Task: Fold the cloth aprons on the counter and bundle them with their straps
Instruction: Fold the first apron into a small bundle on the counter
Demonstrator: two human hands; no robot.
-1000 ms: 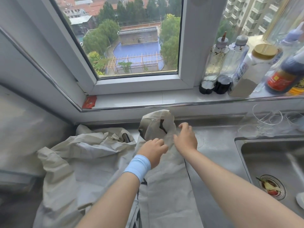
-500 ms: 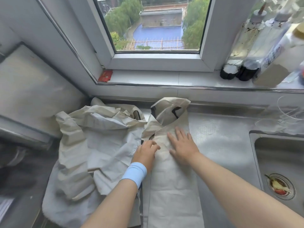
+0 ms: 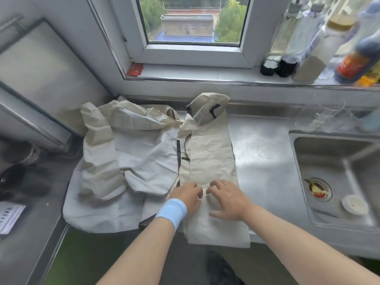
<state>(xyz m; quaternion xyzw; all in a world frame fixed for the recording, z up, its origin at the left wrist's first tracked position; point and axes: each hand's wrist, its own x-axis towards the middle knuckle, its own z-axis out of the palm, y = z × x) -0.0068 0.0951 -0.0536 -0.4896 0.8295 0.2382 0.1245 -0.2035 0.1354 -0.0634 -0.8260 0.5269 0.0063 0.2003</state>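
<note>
1. Head view: your left hand [image 3: 188, 195] and right hand [image 3: 227, 199] lie on the folded apron [image 3: 211, 159] on the counter [image 3: 265, 161]; fingers curled, loosely apart, gripping nothing.
2. The crumpled aprons [image 3: 123, 153] hide their straps; bottles [image 3: 320, 44] blur.

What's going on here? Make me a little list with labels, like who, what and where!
left hand: flat on the folded apron, blue wristband on
right hand: flat on the same apron, beside the left
folded apron: long narrow strip on the steel counter
crumpled apron: heaped to the left, unfolded
sink: on the right, scraps in its drain
windowsill: bottles along the right end
</note>
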